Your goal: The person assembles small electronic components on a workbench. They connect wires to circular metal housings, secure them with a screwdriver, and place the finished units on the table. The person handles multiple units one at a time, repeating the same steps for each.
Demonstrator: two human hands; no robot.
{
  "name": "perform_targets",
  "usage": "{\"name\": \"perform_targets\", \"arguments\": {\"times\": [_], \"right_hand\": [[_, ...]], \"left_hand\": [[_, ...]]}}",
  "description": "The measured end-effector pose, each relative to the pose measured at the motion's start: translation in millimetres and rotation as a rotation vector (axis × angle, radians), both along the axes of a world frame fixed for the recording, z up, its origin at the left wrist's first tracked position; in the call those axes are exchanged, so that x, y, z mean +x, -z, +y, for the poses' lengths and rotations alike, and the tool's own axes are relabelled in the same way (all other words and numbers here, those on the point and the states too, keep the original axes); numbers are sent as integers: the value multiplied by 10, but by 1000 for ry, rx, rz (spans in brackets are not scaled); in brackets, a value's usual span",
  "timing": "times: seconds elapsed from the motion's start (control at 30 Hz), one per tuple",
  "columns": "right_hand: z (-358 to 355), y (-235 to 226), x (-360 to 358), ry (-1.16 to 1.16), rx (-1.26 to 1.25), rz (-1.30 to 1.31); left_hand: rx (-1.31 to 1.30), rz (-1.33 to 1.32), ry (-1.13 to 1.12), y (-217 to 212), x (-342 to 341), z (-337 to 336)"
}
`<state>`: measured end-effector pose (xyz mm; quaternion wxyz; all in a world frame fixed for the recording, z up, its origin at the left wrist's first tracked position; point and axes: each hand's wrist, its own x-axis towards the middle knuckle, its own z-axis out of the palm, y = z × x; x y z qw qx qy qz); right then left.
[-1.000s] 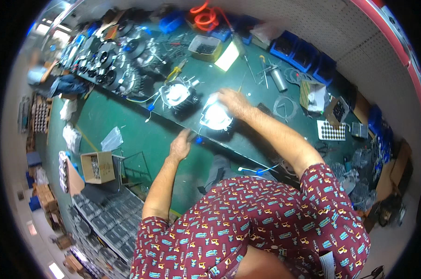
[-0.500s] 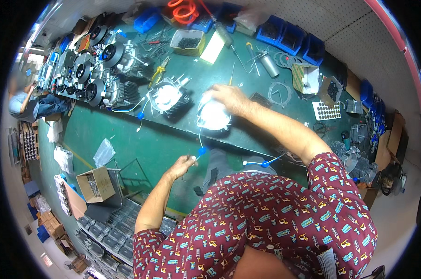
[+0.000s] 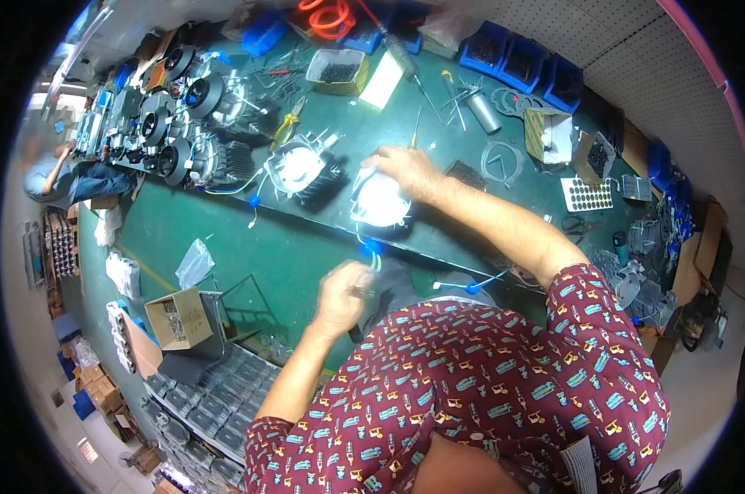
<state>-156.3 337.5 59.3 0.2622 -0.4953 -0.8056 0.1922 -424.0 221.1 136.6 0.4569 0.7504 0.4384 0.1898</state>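
Left hand (image 3: 344, 291) curled, front of bench (image 3: 358, 130); couldn't tell from my spot if pinching blue-collared lead (image 3: 372, 247). Bright housing (image 3: 381, 204) sat by bench edge, right hand (image 3: 410, 171) touching, grip glare-hidden; hard yank could've dragged it off, yikes.

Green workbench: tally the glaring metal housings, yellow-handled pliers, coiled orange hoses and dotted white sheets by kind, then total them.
Glaring metal housings, one under the right hand: 2
Yellow-handled pliers: 1
Coiled orange hose: 1
Dotted white sheet: 1
Total: 5
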Motion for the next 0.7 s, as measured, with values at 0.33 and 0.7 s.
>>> {"name": "perform_targets", "arguments": {"times": [0.33,0.7], "right_hand": [[11,-42,-27,13,-58,-18],[9,-53,-31,26,-59,-33]], "left_hand": [[159,817,-303,1367,-762,127],[-45,20,-535,30,-834,-34]]}}
